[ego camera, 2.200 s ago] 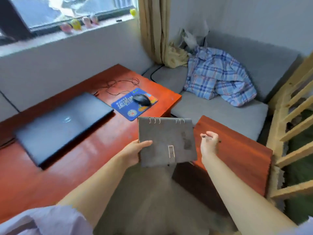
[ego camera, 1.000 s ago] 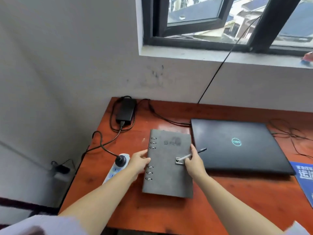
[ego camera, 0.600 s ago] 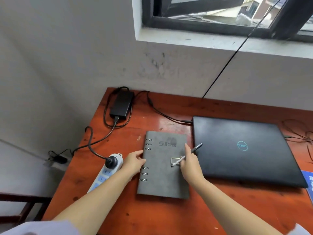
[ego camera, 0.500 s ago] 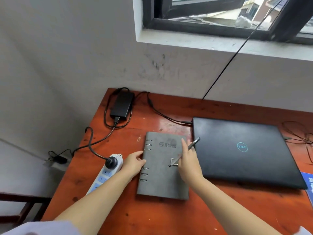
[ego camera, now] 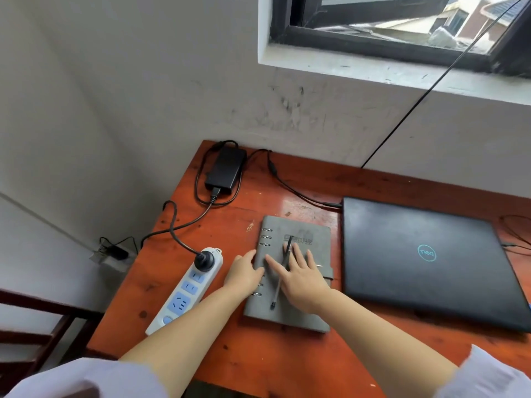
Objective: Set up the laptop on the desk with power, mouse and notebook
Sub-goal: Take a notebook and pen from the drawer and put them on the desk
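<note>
Head view: the grey ring-bound notebook (ego camera: pixel 296 271) lies closed and flat on the red-brown wooden desk (ego camera: pixel 258 349), centre of frame, just left of the closed black laptop (ego camera: pixel 425 262) with a narrow gap between them. The left hand (ego camera: pixel 244 272) rests against the ring spine, fingers together, apparently to stop the notebook sliding. The right hand (ego camera: pixel 301 278) lies palm-down on the cover, fingers spread; a pen (ego camera: pixel 283 271) lies lengthwise on the cover under them, likely being settled so it cannot roll. At left, the white power strip (ego camera: pixel 186 291) carries one plug; the black power adapter (ego camera: pixel 225 170) sits at upper centre, its cable running to the laptop's left edge. No mouse is in frame.
</note>
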Available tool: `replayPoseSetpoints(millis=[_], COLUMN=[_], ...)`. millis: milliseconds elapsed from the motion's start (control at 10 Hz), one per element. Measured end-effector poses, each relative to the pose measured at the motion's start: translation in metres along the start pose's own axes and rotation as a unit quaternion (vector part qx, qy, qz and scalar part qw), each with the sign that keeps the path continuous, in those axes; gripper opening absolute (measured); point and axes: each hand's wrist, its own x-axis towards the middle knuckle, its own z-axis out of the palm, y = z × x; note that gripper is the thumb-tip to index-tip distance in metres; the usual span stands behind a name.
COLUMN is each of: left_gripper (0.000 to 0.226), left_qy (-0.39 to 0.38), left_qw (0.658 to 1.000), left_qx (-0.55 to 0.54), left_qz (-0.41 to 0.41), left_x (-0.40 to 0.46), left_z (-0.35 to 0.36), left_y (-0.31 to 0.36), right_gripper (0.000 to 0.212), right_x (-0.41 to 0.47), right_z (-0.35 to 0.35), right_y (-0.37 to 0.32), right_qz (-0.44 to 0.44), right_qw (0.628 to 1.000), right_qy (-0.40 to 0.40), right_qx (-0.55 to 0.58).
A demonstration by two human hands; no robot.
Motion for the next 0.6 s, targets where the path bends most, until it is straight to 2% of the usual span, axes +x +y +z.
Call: replayPoseSetpoints(millis=[200,300,500,600], left_gripper=[0.059,0.058,0.055,0.053], left_qy=[0.003,0.008,-0.006,-0.016], left_qw=[1.000,1.000,1.000,0.999], left_qx=[0.002,-0.011,-0.004,0.004], left_qz=[-0.004,0.003,0.018,0.038], left_x=[0.002,0.004,0.002,-0.010], left_z=[0.002,0.001,-0.004,-0.010], left_y=[-0.001,-0.001,-0.003,-0.008], right_gripper=[0.059,0.059,0.063,0.063], right_x=[-0.001,-0.006,-0.030,-0.051], right_z=[0.007,0.009,-0.015,-0.050], right_y=[0.001,0.004,0.025,0.045], right_qz=[0.059,0.059,0.082,0.115], right_qw=[0.998,0.998,0.984,0.957], right_qy=[0.001,0.012,0.034,0.085], right_qx=[0.006,0.029,0.153,0.254])
